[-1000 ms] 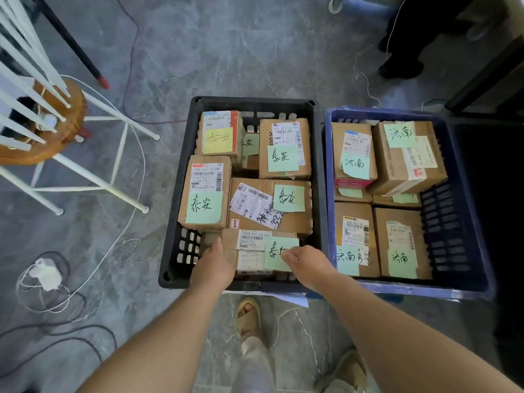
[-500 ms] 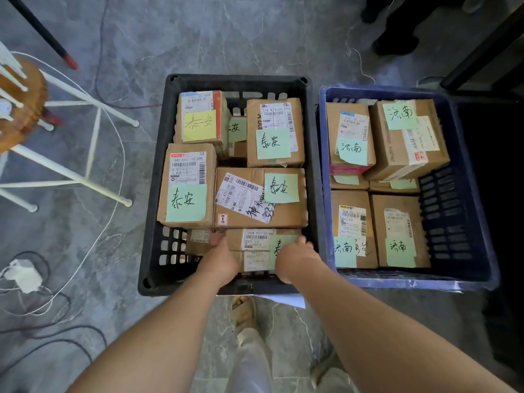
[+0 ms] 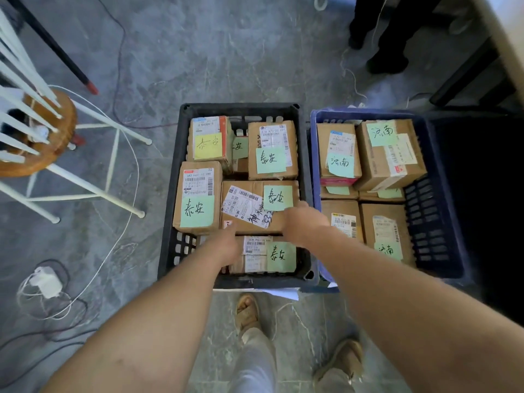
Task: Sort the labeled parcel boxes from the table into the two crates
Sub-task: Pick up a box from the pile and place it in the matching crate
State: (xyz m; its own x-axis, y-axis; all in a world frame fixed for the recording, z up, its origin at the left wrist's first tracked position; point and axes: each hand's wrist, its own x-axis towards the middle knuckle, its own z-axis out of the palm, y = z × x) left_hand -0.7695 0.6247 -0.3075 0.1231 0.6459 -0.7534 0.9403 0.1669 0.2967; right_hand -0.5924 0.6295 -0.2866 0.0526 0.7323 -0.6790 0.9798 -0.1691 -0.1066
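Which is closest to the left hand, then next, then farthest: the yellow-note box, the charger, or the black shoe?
From the left hand:
1. Yellow-note box, back left in the black crate.
2. Charger, on the floor, far left.
3. Black shoe, on the floor, top right.

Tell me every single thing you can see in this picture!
black crate: one, black, floor centre
blue crate: one, blue, right of it
boxes in black crate: at least six, brown
boxes in blue crate: at least six, brown
sticky notes: many green, one yellow, on boxes
stool: one, wood and white, left
charger: one, white, lower left floor
pole: one, black, red-tipped, upper left
bystander's shoes: two, dark, top right
sandals: two, tan, bottom
left hand: one, over black crate's near boxes
right hand: one, at black crate's right side
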